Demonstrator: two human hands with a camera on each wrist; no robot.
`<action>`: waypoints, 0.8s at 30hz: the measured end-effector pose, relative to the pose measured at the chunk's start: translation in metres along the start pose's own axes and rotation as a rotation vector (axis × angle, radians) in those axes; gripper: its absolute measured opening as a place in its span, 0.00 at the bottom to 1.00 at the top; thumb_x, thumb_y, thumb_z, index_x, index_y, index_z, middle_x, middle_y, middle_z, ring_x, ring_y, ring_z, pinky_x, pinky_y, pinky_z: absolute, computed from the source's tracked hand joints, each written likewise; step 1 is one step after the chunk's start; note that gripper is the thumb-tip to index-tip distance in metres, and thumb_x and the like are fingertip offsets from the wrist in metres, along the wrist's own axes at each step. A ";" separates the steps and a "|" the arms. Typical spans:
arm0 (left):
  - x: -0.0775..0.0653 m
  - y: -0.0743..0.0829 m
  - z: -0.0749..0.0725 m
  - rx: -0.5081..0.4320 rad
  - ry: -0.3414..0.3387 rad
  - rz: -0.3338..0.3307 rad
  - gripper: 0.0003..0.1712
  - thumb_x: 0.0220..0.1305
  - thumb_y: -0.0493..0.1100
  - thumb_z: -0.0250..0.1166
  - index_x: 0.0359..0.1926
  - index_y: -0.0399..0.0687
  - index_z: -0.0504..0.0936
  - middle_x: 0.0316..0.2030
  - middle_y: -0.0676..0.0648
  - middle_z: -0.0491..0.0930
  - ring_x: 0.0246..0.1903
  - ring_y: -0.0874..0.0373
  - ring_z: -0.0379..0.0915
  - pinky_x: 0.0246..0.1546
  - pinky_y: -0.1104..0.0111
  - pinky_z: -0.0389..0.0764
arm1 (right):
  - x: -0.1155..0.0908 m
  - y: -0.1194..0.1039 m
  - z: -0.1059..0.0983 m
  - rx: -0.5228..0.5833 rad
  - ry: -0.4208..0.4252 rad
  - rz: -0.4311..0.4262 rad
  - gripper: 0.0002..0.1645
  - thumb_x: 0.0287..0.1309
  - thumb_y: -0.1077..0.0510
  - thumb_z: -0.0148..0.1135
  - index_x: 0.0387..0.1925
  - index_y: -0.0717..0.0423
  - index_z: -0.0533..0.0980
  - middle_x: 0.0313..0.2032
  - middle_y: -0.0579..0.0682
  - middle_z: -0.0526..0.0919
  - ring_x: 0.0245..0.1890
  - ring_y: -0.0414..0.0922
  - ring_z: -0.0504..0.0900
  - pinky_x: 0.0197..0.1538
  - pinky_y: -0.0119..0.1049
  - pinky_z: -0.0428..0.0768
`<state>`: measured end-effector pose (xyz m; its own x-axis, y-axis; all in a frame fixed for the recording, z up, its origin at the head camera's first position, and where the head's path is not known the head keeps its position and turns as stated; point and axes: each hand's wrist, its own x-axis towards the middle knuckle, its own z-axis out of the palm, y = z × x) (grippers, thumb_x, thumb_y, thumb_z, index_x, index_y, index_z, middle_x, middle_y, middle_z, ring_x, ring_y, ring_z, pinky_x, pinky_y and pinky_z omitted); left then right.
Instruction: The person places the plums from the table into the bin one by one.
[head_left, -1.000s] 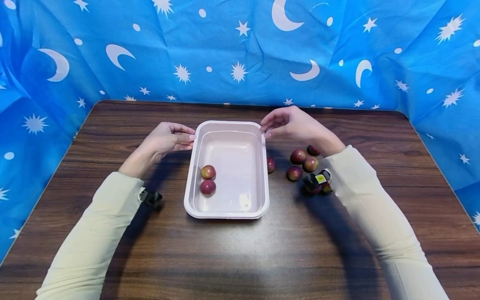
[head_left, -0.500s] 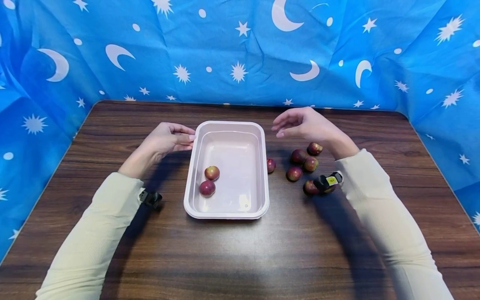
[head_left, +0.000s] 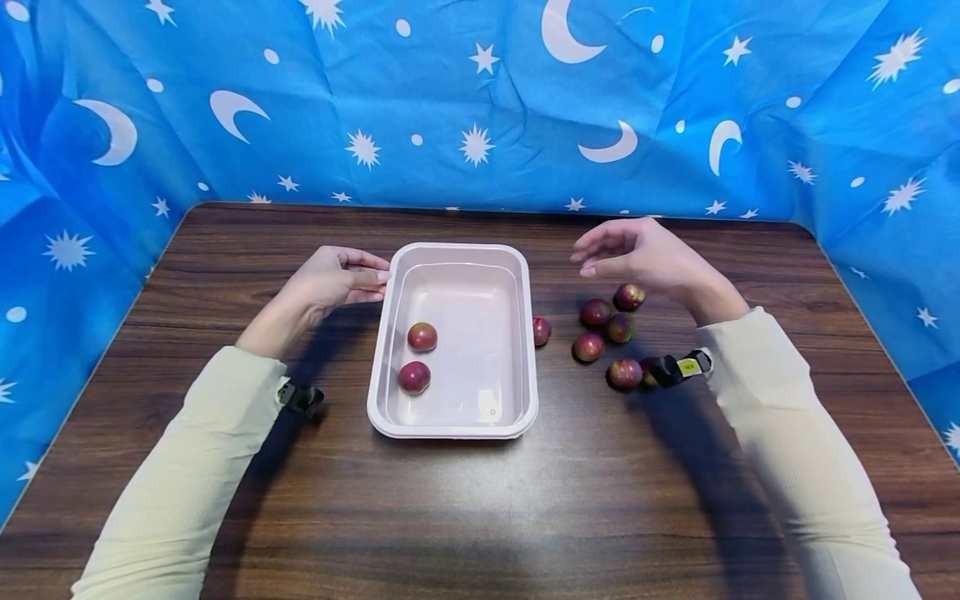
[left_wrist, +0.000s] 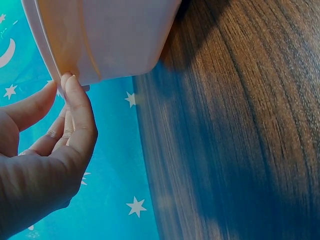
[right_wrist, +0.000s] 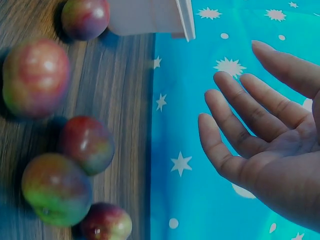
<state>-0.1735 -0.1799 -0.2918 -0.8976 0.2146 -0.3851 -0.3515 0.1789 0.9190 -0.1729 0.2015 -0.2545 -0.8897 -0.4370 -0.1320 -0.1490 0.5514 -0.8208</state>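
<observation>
Where blue cloth printed with white moons and stars (head_left: 480, 83) hangs behind, dark wood-grain rectangular desk (head_left: 450, 517) stands. Pale pink rectangular plastic tray (head_left: 480, 342), on desk, near middle. Left-hand grip (head_left: 330, 279): thumb and fingers pinching tray's left rim. Right-hand grip (head_left: 641, 252): fingers relaxed, parted, above desk right of tray. Smooth round red-and-green fruits (head_left: 588, 347): two inside tray, toward left side, apart; others on desk right of tray.

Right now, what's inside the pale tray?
One reddish fruit and a nearer fruit, slightly apart, toward the left of the tray. The tray surface directly beneath each is covered.
</observation>
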 end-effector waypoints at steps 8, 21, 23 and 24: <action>0.001 0.000 0.000 -0.019 -0.003 0.004 0.18 0.61 0.27 0.56 0.52 0.21 0.67 0.27 0.48 0.79 0.28 0.62 0.78 0.41 0.65 0.81 | -0.009 0.008 -0.008 -0.004 0.021 0.030 0.18 0.54 0.57 0.64 0.47 0.59 0.75 0.41 0.51 0.82 0.39 0.44 0.80 0.38 0.33 0.80; 0.000 0.000 0.001 -0.020 -0.005 0.006 0.18 0.61 0.27 0.56 0.52 0.21 0.67 0.27 0.47 0.79 0.28 0.62 0.78 0.41 0.65 0.81 | -0.029 0.029 -0.015 0.051 0.038 0.044 0.19 0.56 0.61 0.61 0.48 0.67 0.73 0.40 0.55 0.82 0.38 0.42 0.80 0.41 0.33 0.81; 0.000 0.000 0.001 -0.020 -0.001 0.005 0.18 0.61 0.27 0.55 0.52 0.21 0.67 0.27 0.47 0.79 0.28 0.61 0.78 0.42 0.64 0.81 | -0.033 0.033 -0.016 0.048 0.043 0.048 0.18 0.56 0.61 0.61 0.48 0.67 0.73 0.40 0.57 0.81 0.38 0.41 0.80 0.42 0.30 0.80; 0.000 0.000 0.001 -0.020 -0.001 0.004 0.18 0.61 0.27 0.55 0.52 0.21 0.67 0.28 0.47 0.79 0.28 0.61 0.78 0.43 0.64 0.80 | -0.034 0.035 -0.016 0.043 0.048 0.055 0.18 0.56 0.61 0.61 0.47 0.66 0.73 0.40 0.56 0.81 0.38 0.41 0.80 0.42 0.28 0.79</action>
<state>-0.1731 -0.1790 -0.2919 -0.8986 0.2166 -0.3815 -0.3531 0.1590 0.9220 -0.1544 0.2474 -0.2699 -0.9159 -0.3716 -0.1519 -0.0812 0.5421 -0.8364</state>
